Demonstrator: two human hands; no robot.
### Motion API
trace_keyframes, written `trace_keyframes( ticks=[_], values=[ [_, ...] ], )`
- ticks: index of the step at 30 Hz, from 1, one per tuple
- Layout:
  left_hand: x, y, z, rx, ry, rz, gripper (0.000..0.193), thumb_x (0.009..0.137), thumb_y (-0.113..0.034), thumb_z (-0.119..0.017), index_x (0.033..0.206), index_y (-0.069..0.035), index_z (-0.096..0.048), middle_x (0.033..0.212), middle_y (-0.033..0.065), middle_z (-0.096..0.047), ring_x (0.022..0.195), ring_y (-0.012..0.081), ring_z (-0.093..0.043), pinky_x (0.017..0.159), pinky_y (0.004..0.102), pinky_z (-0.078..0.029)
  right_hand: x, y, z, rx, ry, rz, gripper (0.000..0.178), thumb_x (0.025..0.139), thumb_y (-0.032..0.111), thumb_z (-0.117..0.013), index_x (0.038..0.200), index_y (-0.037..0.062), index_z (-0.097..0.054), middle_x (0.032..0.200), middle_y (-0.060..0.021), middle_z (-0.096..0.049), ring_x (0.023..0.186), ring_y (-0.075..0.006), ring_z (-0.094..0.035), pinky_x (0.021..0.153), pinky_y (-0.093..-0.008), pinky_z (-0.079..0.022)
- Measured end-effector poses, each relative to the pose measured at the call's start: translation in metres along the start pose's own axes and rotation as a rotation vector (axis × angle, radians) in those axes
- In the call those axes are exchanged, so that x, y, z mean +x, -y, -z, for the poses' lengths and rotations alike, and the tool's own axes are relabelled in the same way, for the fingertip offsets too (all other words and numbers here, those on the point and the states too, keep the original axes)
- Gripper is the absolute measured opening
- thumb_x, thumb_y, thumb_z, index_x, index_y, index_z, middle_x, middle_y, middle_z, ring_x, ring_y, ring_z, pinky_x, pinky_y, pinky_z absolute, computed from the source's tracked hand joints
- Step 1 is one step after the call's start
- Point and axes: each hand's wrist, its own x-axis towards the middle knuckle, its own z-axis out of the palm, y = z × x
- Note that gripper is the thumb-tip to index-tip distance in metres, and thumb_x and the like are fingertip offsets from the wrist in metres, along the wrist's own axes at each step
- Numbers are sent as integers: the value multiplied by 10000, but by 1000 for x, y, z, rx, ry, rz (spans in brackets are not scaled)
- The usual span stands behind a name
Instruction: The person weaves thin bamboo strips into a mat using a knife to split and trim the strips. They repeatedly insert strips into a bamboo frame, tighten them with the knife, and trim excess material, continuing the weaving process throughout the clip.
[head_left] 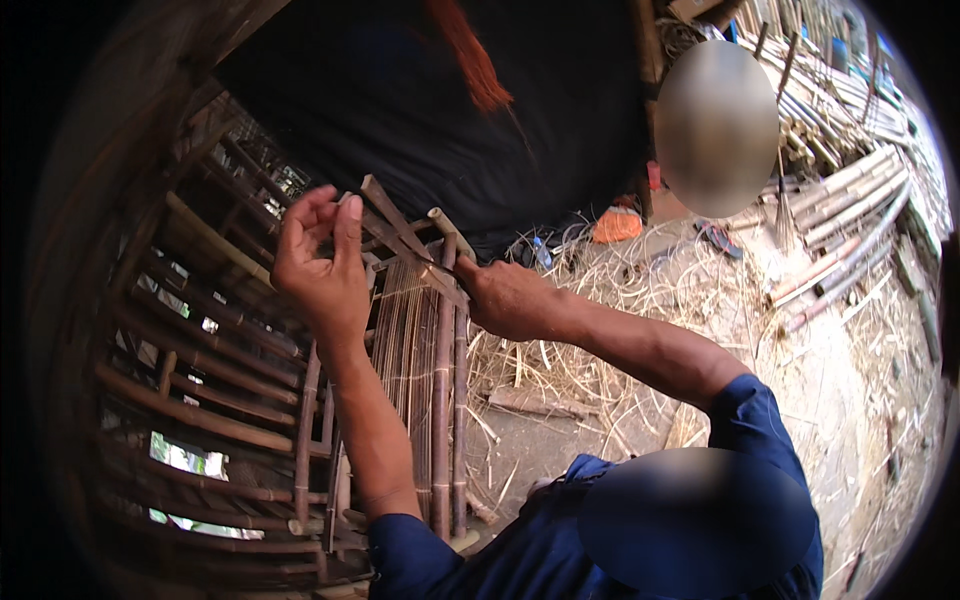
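Observation:
My left hand (325, 255) is raised at the left, its fingers curled and its thumb up against them. A small pale bit shows at the fingertips, too little to name. My right hand (510, 300) is closed round what looks like a knife, with a long flat blade (438, 282) slanting up toward the left hand. Its handle is hidden in the fist. Behind the blade a flat wooden piece (385, 205) sticks up at a slant. Below both hands lies a bamboo rack (445, 400) with many thin strips (405, 330) laid lengthwise.
A bamboo slat frame (200, 400) stands at the left. A black sheet (420, 120) hangs ahead, with an orange fringe (480, 75) on it. Shavings (560, 370) litter the floor around an orange bag (617, 225). At the right are stacked bamboo poles (850, 210) and a person (715, 130).

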Motion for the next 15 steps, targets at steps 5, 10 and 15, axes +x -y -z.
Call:
trace_keyframes(
  ticks=[5,10,15],
  values=[
    [-15,21,1,-50,105,68,290,857,-131,-806,1062,25,-674,883,64,-677,786,129,-650,750,271,-545,16,-20,-62,-20,13,-54,363,858,57,-521,1197,-46,-440,797,-300,-661,801,-460,-686,746,-527,-551],
    [-18,53,26,80,-97,40,194,838,-118,-823,887,23,-699,754,15,-637,675,81,-571,627,238,-480,28,7,-96,-278,-13,-56,506,896,78,-564,1358,-3,-375,982,-293,-640,754,-441,-692,637,-526,-569],
    [-10,80,46,17,-196,27,176,851,-69,-795,818,17,-645,657,-48,-496,562,54,-435,517,221,-357,58,-3,-150,-203,-87,28,428,929,100,-525,1325,31,-379,970,-250,-628,681,-390,-683,573,-478,-562]
  ],
)
